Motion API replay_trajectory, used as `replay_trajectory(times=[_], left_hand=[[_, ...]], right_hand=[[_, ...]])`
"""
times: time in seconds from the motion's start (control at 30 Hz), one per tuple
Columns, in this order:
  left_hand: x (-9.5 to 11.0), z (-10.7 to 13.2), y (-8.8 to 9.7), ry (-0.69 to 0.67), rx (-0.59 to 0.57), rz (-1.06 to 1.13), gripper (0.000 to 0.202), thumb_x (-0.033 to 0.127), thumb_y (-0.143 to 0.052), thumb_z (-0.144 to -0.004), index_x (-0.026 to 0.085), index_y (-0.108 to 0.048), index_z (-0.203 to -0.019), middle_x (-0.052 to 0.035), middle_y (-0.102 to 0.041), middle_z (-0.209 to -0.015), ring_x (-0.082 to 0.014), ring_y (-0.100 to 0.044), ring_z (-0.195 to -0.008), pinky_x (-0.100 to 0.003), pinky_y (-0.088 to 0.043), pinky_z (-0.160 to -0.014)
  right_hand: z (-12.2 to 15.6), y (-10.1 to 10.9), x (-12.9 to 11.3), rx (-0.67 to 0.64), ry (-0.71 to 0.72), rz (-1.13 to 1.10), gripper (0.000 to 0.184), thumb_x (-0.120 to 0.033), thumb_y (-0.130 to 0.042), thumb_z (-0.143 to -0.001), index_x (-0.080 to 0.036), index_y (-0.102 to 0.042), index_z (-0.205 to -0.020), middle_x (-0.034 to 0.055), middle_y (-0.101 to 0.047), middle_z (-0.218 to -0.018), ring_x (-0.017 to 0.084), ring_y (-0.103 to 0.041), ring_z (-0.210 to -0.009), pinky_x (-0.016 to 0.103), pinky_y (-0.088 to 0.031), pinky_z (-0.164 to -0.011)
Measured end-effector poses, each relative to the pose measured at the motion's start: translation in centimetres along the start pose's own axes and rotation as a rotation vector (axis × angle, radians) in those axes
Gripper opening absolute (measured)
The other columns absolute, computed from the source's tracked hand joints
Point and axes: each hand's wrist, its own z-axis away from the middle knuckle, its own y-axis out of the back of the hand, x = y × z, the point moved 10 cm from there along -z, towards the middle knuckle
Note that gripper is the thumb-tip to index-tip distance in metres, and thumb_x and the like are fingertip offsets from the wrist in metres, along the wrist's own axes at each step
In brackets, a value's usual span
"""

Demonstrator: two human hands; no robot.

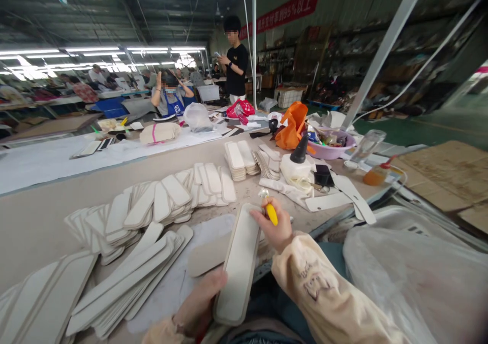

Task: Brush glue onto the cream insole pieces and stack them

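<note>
A long off-white panel with rounded ends (239,262) is tilted up in front of me. My left hand (204,293) grips its lower left edge, thumb on the face and the other fingers hidden behind. My right hand (277,224) is closed around a small tool with a yellow handle (271,214); its whitish head points up and away, its kind unclear. The right thumb touches the panel's upper end. Beneath the panel, a similar beige piece (208,255) lies on a white sheet (163,288). To the left are fanned stacks of like panels (129,278).
More panel stacks (240,156) stand farther back, beside a white container with a black cone top (299,163). A purple basin (331,150), an orange bag (293,125) and a bottle of amber liquid (377,174) sit right. Clear plastic (412,273) covers a bin nearby. Two people are across the table.
</note>
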Motion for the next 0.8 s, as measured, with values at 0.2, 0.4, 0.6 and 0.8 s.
replay_trajectory(times=[0.2,0.4,0.6,0.8], left_hand=[[-2.8,0.8,-0.4,0.092,-0.061,0.168,0.052,0.041,-0.077,-0.066,0.011,-0.066,-0.108,-0.0100,-0.069,-0.080,-0.0196,-0.064,-0.067,-0.027,-0.046,-0.059],[-3.2,1.1,0.0,0.101,-0.012,0.158,0.047,0.038,-0.074,-0.072,0.011,-0.066,-0.109,-0.0092,-0.068,-0.080,-0.0154,-0.060,-0.065,-0.025,-0.044,-0.058],[-3.6,1.2,0.0,0.098,0.024,0.202,0.047,0.038,-0.078,-0.067,0.011,-0.068,-0.105,-0.0082,-0.068,-0.078,-0.0154,-0.059,-0.066,-0.024,-0.042,-0.059],[-4.1,1.1,0.1,0.097,0.007,0.197,0.052,0.040,-0.078,-0.066,0.012,-0.067,-0.109,-0.0081,-0.067,-0.077,-0.0159,-0.059,-0.066,-0.024,-0.040,-0.057]], right_hand=[[-0.7,0.9,1.4,0.037,-0.018,0.059,0.027,-0.042,-0.066,-0.076,-0.024,-0.047,-0.083,-0.0082,-0.044,-0.057,0.012,-0.043,-0.050,0.024,-0.035,-0.051],[-0.6,0.8,1.8,0.040,0.006,0.064,0.027,-0.042,-0.066,-0.077,-0.024,-0.048,-0.084,-0.0077,-0.046,-0.058,0.013,-0.045,-0.051,0.024,-0.037,-0.052],[-0.5,0.7,1.8,0.044,-0.009,0.046,0.025,-0.039,-0.067,-0.076,-0.024,-0.048,-0.083,-0.0083,-0.044,-0.058,0.013,-0.043,-0.050,0.024,-0.036,-0.051],[-0.4,0.6,1.7,0.044,-0.016,0.017,0.026,-0.040,-0.068,-0.076,-0.024,-0.048,-0.081,-0.0085,-0.042,-0.057,0.013,-0.041,-0.051,0.024,-0.035,-0.052]])
